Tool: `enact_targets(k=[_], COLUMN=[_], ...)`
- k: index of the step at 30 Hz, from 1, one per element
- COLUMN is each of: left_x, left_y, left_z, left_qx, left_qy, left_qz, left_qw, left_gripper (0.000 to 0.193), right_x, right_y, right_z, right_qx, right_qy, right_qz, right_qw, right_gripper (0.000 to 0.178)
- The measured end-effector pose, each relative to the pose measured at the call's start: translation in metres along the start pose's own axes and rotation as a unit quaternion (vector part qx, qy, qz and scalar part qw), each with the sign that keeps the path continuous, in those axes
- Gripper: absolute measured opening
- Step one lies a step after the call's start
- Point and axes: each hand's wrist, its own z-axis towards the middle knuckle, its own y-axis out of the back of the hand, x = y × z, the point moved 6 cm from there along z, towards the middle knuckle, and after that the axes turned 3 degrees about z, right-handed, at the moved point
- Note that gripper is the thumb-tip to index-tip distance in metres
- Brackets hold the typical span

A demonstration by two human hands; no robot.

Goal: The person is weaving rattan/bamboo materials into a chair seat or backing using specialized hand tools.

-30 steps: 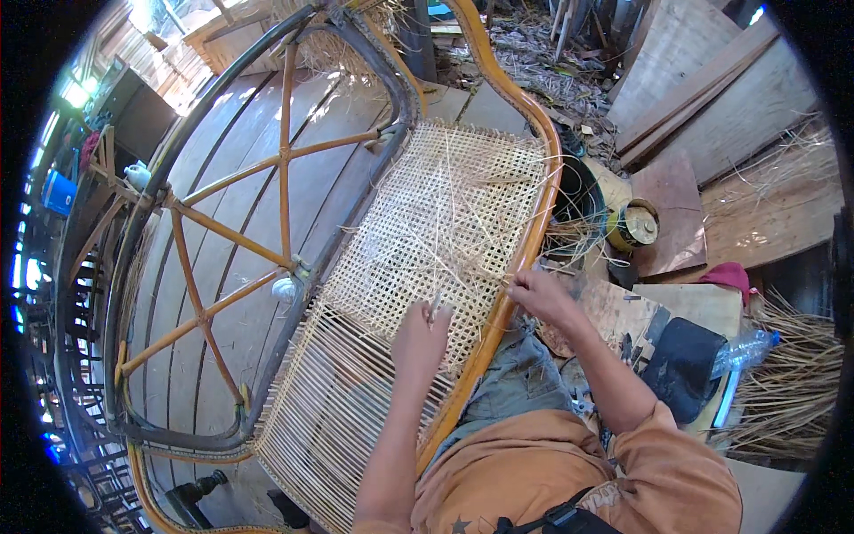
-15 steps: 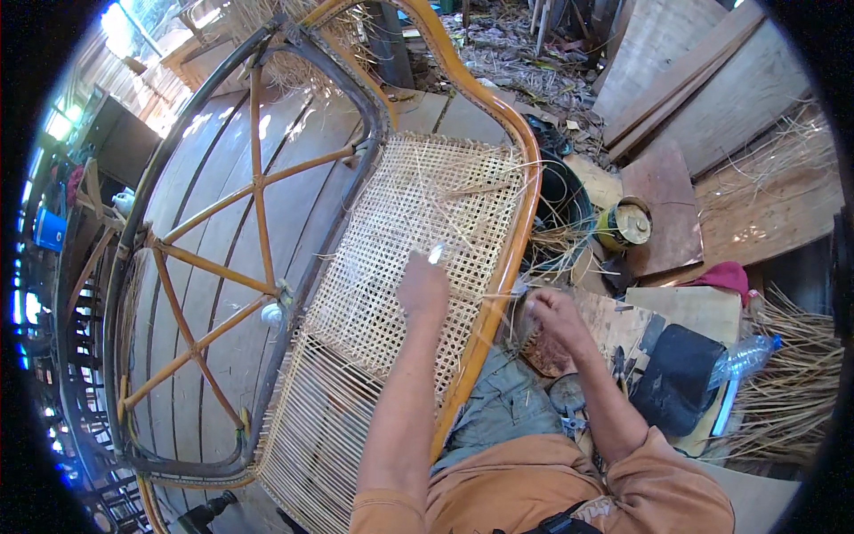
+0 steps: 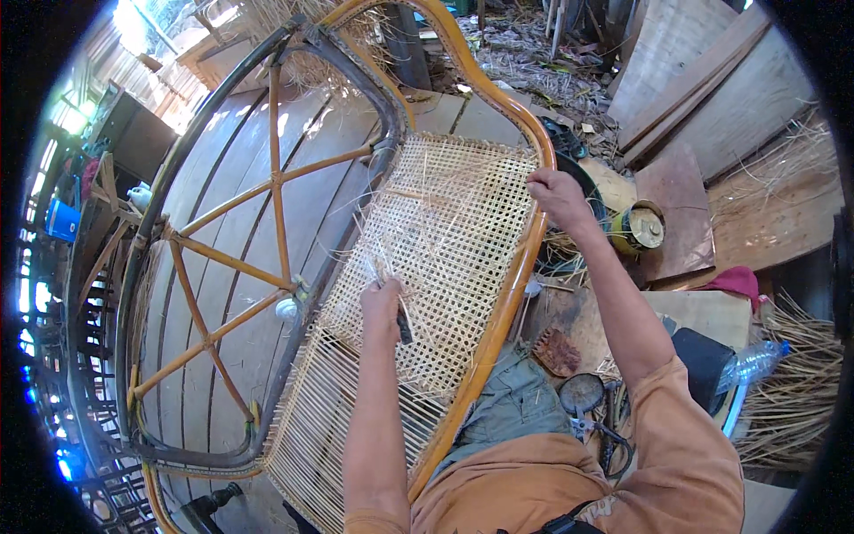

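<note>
A woven cane panel (image 3: 445, 240) fills a curved, varnished rattan frame (image 3: 498, 334) leaning across my lap. Its upper part shows an open mesh with loose strands on top, while the lower part has only parallel cane strands (image 3: 311, 418). My left hand (image 3: 382, 311) is closed over the mesh on a dark-handled tool (image 3: 405, 327), whose shiny end points away from me. At the frame's right edge, my right hand (image 3: 559, 198) is closed in a pinch. Whatever lies between its fingers is too thin or hidden to make out.
A second, dark-edged frame with crossed rattan poles (image 3: 236, 264) stands against the panel's left. To the right are an open tin (image 3: 639, 226), a black pouch (image 3: 698, 356), a plastic bottle (image 3: 754, 363) and a heap of cane strips (image 3: 787, 400). Boards lean at the upper right.
My right hand has moved up and away along the frame's right edge. My left hand has shifted left and nearer with the tool. The view has turned slightly.
</note>
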Motion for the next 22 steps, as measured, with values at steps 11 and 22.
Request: enact_targets(k=[11, 22], left_x=[0.052, 0.027], left_y=[-0.066, -0.155], left_z=[-0.021, -0.08], left_qx=[0.066, 0.257], left_qy=[0.187, 0.161], left_qz=[-0.208, -0.099], left_qw=[0.958, 0.948], left_gripper=[0.019, 0.031], right_x=[-0.01, 0.027], right_y=[-0.08, -0.052], right_z=[-0.001, -0.078], right_qx=[0.077, 0.227], right_qy=[-0.026, 0.102], right_qz=[-0.377, -0.118], right_qw=[0.923, 0.961], right_gripper=[0.016, 0.017])
